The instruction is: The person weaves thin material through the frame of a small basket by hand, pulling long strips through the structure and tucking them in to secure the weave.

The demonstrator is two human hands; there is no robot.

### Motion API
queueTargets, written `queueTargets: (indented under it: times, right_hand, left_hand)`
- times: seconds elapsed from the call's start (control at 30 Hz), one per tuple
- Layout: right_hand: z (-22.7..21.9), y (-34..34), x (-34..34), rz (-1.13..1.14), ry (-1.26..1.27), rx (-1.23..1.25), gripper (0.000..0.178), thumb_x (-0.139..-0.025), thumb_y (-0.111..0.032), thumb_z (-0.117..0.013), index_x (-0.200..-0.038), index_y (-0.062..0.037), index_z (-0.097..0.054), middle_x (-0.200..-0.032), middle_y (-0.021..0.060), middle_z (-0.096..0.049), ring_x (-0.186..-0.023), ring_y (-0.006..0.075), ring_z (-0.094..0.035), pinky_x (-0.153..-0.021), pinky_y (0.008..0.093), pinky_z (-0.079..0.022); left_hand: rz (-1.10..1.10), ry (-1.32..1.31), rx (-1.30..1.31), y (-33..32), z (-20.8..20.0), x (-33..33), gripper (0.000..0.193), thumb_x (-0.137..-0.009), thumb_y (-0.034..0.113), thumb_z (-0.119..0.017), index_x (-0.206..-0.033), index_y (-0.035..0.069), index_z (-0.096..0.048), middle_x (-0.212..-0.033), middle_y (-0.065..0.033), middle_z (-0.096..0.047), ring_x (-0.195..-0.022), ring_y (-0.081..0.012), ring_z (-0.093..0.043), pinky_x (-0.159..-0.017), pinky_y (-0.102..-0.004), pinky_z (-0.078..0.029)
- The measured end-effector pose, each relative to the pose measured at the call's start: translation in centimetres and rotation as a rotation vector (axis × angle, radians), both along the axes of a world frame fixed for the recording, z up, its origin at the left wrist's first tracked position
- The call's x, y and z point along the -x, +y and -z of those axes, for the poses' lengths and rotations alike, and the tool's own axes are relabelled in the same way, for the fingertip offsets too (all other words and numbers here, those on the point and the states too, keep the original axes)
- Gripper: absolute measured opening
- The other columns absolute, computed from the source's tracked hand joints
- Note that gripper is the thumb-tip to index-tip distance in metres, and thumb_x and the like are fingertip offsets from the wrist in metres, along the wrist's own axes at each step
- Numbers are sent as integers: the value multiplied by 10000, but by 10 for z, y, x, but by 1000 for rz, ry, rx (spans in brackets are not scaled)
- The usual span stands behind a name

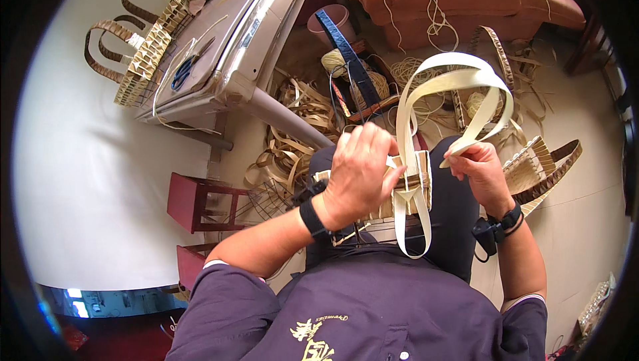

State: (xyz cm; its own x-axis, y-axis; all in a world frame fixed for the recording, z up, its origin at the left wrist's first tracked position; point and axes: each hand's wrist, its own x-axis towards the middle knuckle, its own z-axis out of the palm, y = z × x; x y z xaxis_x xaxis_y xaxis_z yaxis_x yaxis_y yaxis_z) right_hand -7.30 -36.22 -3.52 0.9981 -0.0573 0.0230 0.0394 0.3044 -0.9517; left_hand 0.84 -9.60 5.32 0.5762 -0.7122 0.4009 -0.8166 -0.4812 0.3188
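Note:
A small woven basket (425, 184) with a wire frame rests on my lap, partly hidden behind my left hand. Cream flat strips run through its weave, and one long cream strip (459, 80) rises from it in a large loop. My right hand (480, 166) pinches that strip near its end, to the right of the basket. Over the basket's top left, my left hand (365, 164) is closed, thumb and fingers together around a short piece of the cream strip by the weave. A smaller strip loop (414, 249) hangs down toward my shirt.
At the left stands a table (233, 21) with blue-handled scissors (183, 73) and woven baskets along its far edge. Loose tan strips (286, 141) heap on the floor. A handled basket (536, 168) lies at right; a blue-handled basket (349, 54), pink bin (333, 22) and red sofa (452, 1) are ahead.

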Motion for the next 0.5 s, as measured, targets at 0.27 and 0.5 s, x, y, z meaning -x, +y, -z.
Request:
queueTargets:
  times: [0.27, 0.5]
  right_hand:
    - [0, 35, -8, 97, 58, -149, 62, -961, 13, -753, -1020, 26, -766, -895, 104, -776, -766, 162, -749, -699, 276, -615]
    - [5, 38, -8, 84, -77, -93, 31, -934, 59, -737, -947, 34, -750, -880, 107, -740, -748, 157, -725, -674, 274, -586]
  left_hand:
    - [279, 84, -144, 4, 33, 30, 135, -906, 142, -778, -999, 85, -699, -1028, -74, -687, -958, -301, -658, -866, -444, -513]
    - [143, 35, -148, -12, 20, 16, 200, -889, 169, -810, -1045, 98, -708, -922, -89, -627, -829, -290, -695, -656, -406, -549]
